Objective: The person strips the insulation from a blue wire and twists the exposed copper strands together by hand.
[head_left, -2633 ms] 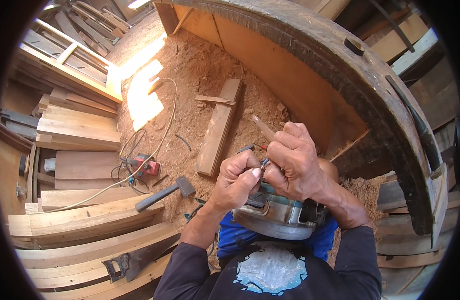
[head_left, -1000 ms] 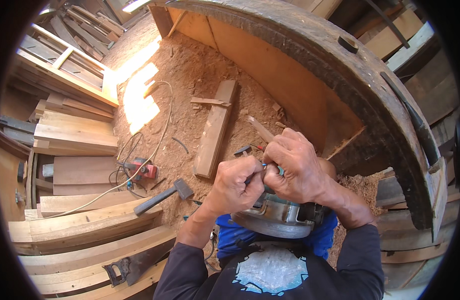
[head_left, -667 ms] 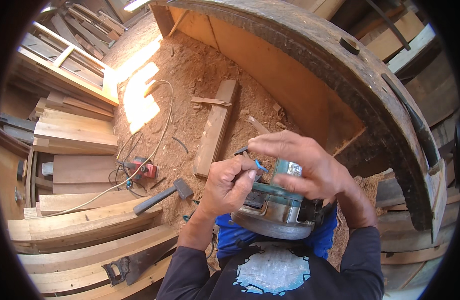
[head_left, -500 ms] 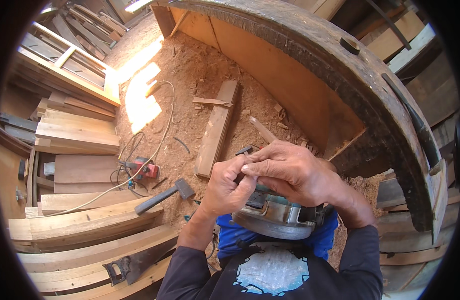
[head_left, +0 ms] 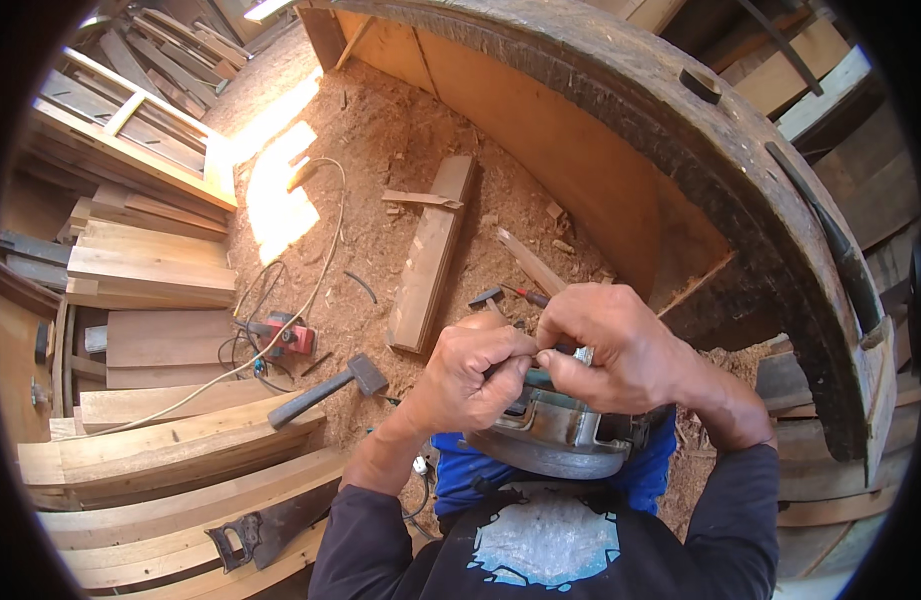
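Observation:
Over my lap, my left hand is closed in a pinch, thumb against the bent fingers. Close beside it, my right hand is curled, with its fingertips hidden from above. Whatever the two hands hold is too small or too covered to name. Directly beneath them a router-like power tool with a round metal base lies upturned on my blue-trousered legs. Just beyond my hands, a thin tool with a red handle and a small dark hammer head rest on the shavings.
A heavy curved workbench arches from ahead to the right. Planks lie on the shavings-covered floor. Leftward are a hammer, a red power tool with a cord, stacked boards and a handsaw.
My hands, overlapped before, have drawn slightly apart. The right one has shifted right and its fingers have curled down, uncovering the small hammer head and red-handled tool behind.

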A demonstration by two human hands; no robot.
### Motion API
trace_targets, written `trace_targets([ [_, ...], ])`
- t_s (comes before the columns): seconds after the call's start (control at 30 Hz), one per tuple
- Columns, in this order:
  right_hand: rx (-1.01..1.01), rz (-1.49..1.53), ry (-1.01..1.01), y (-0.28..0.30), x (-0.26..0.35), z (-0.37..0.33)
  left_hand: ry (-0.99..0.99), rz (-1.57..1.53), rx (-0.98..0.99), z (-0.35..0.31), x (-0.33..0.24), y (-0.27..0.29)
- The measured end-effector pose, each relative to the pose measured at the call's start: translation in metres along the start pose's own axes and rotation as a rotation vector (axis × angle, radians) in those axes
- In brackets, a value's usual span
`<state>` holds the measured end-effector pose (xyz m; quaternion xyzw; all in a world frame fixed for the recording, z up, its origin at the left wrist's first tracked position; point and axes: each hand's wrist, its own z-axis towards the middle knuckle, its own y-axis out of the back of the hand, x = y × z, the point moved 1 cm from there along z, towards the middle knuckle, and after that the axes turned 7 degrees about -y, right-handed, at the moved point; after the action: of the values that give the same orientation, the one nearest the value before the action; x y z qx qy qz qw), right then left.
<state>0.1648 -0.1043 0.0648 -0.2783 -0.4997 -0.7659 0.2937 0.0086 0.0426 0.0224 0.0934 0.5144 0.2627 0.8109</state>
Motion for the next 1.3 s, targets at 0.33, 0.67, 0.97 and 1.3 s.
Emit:
trace_targets([
  [0.33,0.145,0.361,-0.250,0.005,-0.035,0.003,0.154,-0.122,0.020,0.001,0.002,-0.001],
  [0.67,-0.030,0.395,-0.267,0.012,-0.027,-0.002,0.182,-0.199,-0.080,-0.006,0.006,0.003],
  [0.97,0.055,0.225,0.059,-0.003,-0.030,0.001,0.154,-0.137,0.004,0.000,0.001,0.003],
  [1.3,-0.035,-0.089,-0.067,0.000,-0.007,-0.009,-0.033,0.147,0.011,0.016,-0.016,0.004],
])
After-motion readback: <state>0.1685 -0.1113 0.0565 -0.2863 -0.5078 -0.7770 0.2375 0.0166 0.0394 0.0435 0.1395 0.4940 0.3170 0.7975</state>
